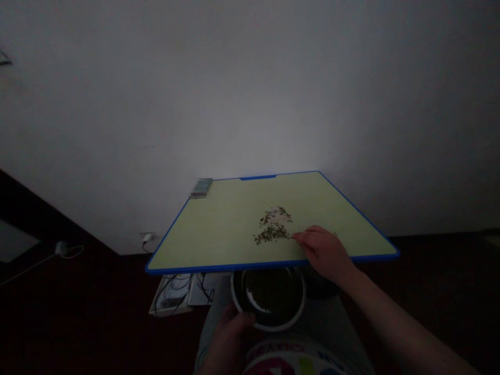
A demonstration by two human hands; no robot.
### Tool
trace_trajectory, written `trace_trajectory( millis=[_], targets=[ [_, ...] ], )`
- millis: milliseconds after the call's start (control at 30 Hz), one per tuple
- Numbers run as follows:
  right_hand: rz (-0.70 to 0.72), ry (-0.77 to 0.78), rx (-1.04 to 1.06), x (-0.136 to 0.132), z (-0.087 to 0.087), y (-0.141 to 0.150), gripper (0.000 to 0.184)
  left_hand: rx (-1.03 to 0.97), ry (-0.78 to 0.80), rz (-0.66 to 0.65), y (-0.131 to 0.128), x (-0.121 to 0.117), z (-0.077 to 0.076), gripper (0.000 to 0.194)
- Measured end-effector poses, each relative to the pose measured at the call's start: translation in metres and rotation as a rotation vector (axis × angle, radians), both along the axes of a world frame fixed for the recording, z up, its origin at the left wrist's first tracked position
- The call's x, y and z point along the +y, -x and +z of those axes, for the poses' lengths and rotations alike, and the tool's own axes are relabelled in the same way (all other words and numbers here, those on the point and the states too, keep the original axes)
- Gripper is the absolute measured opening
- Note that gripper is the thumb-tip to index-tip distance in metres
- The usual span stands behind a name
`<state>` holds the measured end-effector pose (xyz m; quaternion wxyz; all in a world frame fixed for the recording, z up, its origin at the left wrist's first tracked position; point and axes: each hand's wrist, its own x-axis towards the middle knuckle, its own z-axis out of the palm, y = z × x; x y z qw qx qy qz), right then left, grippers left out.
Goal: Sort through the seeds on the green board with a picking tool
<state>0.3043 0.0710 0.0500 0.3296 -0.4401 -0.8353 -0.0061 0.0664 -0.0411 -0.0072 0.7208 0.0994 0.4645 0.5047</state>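
Small dark green and brown grains, perhaps beans, lie in a loose pile point(272, 233) on a pale green tabletop point(219, 229), with whitish grains point(275, 214) mixed in at the far side. My right hand point(322, 250) is at the pile's right edge, thumb and fingers pinched together low over the table. What is between the fingertips is too small to make out. Under the table's front edge, a round bowl point(269, 328) with a pale rim rests at my lap, dark greenish inside. My left hand point(230, 330) grips its left side, thumb over the rim.
A blue edge point(269, 264) frames the table, which stands against a grey wall point(250, 94). A blurred stack point(201, 188) sits at the far left corner. Below left, a shallow box point(172, 297) holds black cables. A plug point(147, 238) is in the wall.
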Motion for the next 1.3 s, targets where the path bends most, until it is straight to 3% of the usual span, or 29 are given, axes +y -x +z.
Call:
trace_trajectory(
  millis=[167,367,633,867,1100,1300],
  targets=[
    [-0.108,0.144,0.031,0.026,0.021,0.015,0.025,0.016,0.006,-0.013,0.003,-0.001,-0.004,0.065],
    [-0.093,0.244,-0.012,0.055,0.018,0.033,0.024,0.008,0.011,0.023,0.004,-0.002,-0.002,0.067],
    [0.072,0.293,0.044,0.050,0.017,0.049,0.022,-0.001,0.025,0.041,0.001,-0.003,0.005,0.054],
    [0.170,0.325,0.049,0.044,0.022,0.052,0.022,0.000,-0.002,0.021,0.001,-0.003,0.008,0.056],
    [0.145,0.326,0.158,0.036,0.029,0.021,0.020,-0.049,0.014,0.007,0.005,-0.003,0.003,0.068],
    [0.007,0.327,0.175,0.015,0.012,-0.028,0.019,-0.060,0.015,-0.012,0.003,-0.003,0.005,0.060]
  ],
)
